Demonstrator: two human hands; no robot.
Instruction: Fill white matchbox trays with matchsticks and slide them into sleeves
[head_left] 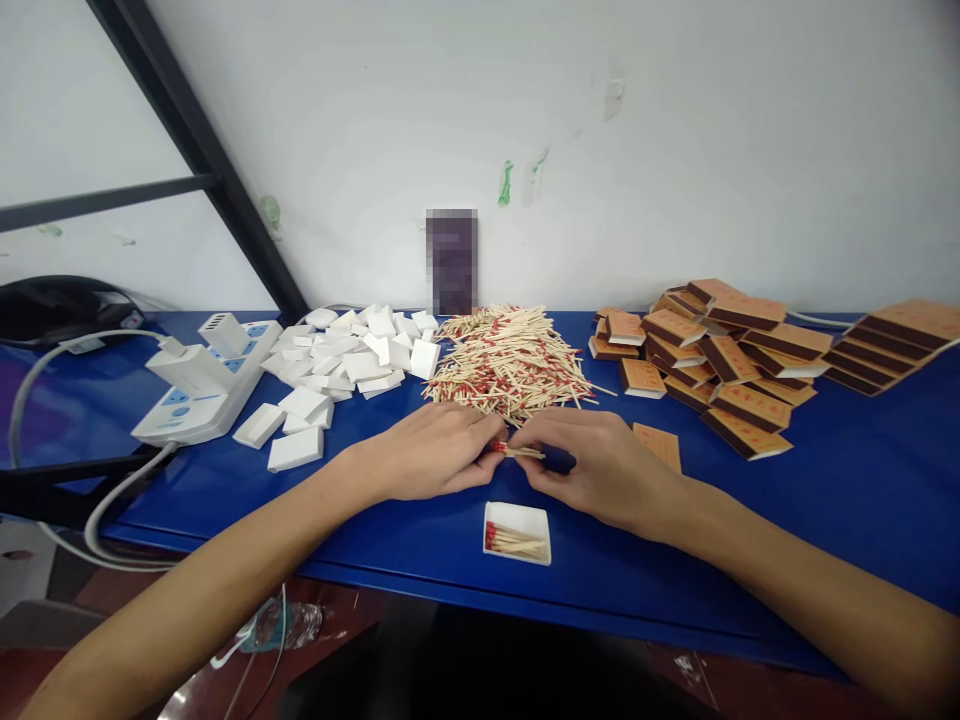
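Between my two hands lies a small bunch of matches (521, 452), red heads toward the left. My left hand (450, 448) has its fingers closed around the head end. The fingers of my right hand (589, 465) are bent around the bunch near its other end, with thumb and forefinger close to it. Just below, a white matchbox tray (541, 520) stands on the blue table, partly filled with matches whose heads point left. Behind my hands rises a large heap of loose matches (517, 360).
White trays (360, 350) are piled at the left, near a power strip (217, 390) with chargers and cables. Brown matchbox sleeves (720, 350) are heaped at the right. A blurred dark upright object (453, 262) stands against the wall. The blue table (360, 535) has its front edge below.
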